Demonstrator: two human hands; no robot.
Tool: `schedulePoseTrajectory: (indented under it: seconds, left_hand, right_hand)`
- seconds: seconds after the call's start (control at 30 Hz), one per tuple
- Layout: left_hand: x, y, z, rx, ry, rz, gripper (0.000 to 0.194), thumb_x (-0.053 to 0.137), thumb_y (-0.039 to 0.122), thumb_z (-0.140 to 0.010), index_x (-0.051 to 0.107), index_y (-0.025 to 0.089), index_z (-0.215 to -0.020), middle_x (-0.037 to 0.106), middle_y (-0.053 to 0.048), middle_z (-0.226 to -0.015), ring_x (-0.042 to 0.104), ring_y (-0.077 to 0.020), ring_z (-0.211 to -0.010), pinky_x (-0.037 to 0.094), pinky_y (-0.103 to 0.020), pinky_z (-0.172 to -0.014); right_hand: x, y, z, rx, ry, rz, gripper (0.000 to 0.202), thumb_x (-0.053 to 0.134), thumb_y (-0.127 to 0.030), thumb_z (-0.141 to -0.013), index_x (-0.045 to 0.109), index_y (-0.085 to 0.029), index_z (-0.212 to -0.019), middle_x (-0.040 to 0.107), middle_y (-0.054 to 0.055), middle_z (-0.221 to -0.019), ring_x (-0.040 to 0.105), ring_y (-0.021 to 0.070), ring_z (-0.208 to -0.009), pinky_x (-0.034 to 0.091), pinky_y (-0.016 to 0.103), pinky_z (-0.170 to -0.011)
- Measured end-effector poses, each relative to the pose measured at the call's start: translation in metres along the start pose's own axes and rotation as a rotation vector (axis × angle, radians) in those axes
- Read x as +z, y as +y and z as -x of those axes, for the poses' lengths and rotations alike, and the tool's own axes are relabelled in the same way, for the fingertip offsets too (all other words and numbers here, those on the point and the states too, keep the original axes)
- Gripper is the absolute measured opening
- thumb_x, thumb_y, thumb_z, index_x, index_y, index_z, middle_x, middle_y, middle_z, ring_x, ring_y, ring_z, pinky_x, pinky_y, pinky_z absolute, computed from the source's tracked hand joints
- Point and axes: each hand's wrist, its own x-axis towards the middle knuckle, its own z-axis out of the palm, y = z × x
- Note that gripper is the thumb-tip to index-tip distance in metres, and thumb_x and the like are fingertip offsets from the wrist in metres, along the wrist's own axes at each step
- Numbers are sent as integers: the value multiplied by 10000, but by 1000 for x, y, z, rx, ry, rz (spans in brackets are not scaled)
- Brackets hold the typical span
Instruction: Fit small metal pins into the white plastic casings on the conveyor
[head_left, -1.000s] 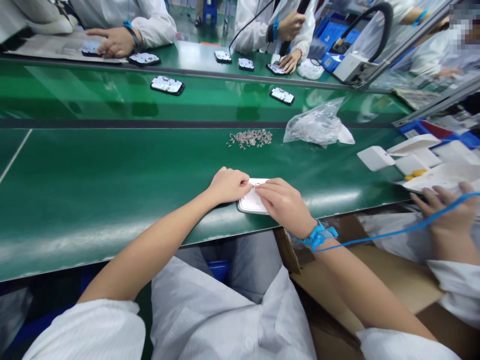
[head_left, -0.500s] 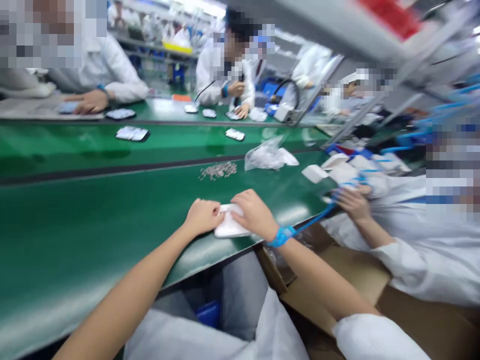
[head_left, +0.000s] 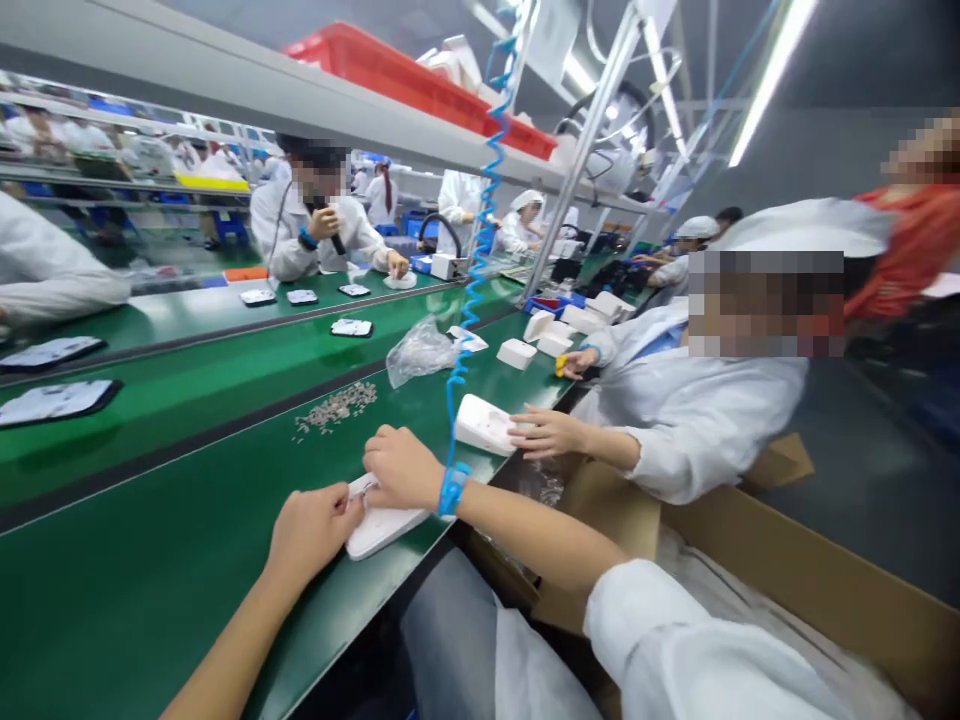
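Note:
A white plastic casing (head_left: pixel 391 528) lies on the green work surface (head_left: pixel 187 600) near its front edge. My left hand (head_left: pixel 309 530) is closed at the casing's left end, with thumb and curled fingers pressed to it. My right hand (head_left: pixel 403 468) is closed over the casing's upper part, its fingertips close to those of my left hand. Whatever small part may be between the fingertips is hidden. Around my right wrist is a blue wrist strap (head_left: pixel 454 488) with a coiled cord (head_left: pixel 480 235). Beyond my hands lies a pile of small metal pieces (head_left: pixel 337 408).
At right, a co-worker's hand (head_left: pixel 551 433) touches another white casing (head_left: pixel 486 424). More white casings (head_left: pixel 556 342) and a clear plastic bag (head_left: pixel 420 352) lie farther back. A cardboard box (head_left: pixel 810 570) stands below the edge. Above runs a shelf with a red bin (head_left: pixel 420 90).
My view has swung to the right. My hands stay on the casing. The co-worker at right now has a hand on a second white casing near mine.

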Motion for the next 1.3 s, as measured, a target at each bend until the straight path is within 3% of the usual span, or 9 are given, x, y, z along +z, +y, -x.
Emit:
schedulePoseTrajectory:
  seconds: [0.17, 0.27, 0.4, 0.53, 0.7, 0.93, 1.1, 1.2, 1.3]
  left_hand:
    - [6, -13, -12, -33, -67, -23, 452, 232, 617, -846, 314, 219, -647, 475, -33, -597, 416, -194, -601, 176, -338, -643]
    - [8, -22, -15, -8, -94, 14, 514, 210, 694, -831, 296, 222, -647, 460, -22, -593, 419, -196, -603, 234, -327, -642]
    - [11, -32, -14, 12, -83, 65, 555, 220, 741, -828, 275, 222, -640, 435, -12, -580, 426, -195, -593, 269, -326, -639]
    - [7, -29, -9, 21, -55, 93, 534, 272, 711, -835, 292, 226, -613, 443, -11, -556, 429, -191, -579, 273, -334, -644]
    - [-6, -8, 7, 55, 20, 153, 446, 372, 592, -832, 358, 222, -583, 470, -8, -540, 380, -164, -574, 301, -346, -714]
    - [-8, 0, 16, -20, 9, 206, 401, 452, 473, -871, 332, 198, -604, 421, 39, -539, 297, -104, -542, 366, -344, -872]
    - [-8, 9, 20, -76, 24, 173, 383, 492, 410, -867, 317, 203, -596, 406, 31, -531, 272, -111, -539, 350, -318, -751]
    - [-17, 0, 34, -158, 42, 110, 362, 489, 419, -851, 348, 208, -592, 431, 14, -539, 320, -127, -543, 266, -319, -638]
    - [-39, -39, 71, -279, 73, 22, 373, 458, 465, -840, 388, 211, -576, 463, -6, -544, 373, -143, -549, 231, -322, -612]
  right_hand:
    - [4, 6, -10, -8, 5, -9, 296, 705, -468, -864, 714, -173, -863, 704, 56, -958, 560, 279, -999, 458, 380, -705]
    - [11, 26, -18, -10, 40, -208, 299, 769, -466, -842, 725, -178, -907, 721, 52, -1027, 586, 266, -1033, 495, 382, -817]
    - [33, 62, -18, 145, 381, -685, 139, 747, -299, -883, 713, -168, -916, 720, 29, -978, 646, 142, -883, 505, 247, -808]
    - [54, 76, -5, 469, 606, -811, 108, 587, -227, -903, 668, -170, -860, 653, 3, -787, 582, 124, -661, 475, 234, -630]
    - [65, 72, 6, 521, 642, -912, 157, 568, -228, -807, 648, -179, -934, 589, -1, -796, 532, 147, -689, 447, 273, -675]
    - [74, 80, 4, 525, 635, -959, 249, 472, -138, -674, 595, -188, -884, 459, -29, -717, 419, 143, -626, 361, 295, -654]
    - [70, 77, 6, 507, 615, -905, 197, 473, -142, -700, 578, -200, -856, 431, -33, -672, 426, 152, -622, 364, 296, -652]
    - [71, 77, 5, 492, 611, -850, 176, 471, -144, -714, 576, -201, -844, 432, -32, -661, 430, 152, -608, 366, 295, -640]
    - [73, 76, 4, 448, 624, -803, 160, 468, -149, -743, 585, -198, -842, 451, -26, -663, 444, 156, -609, 374, 298, -647]
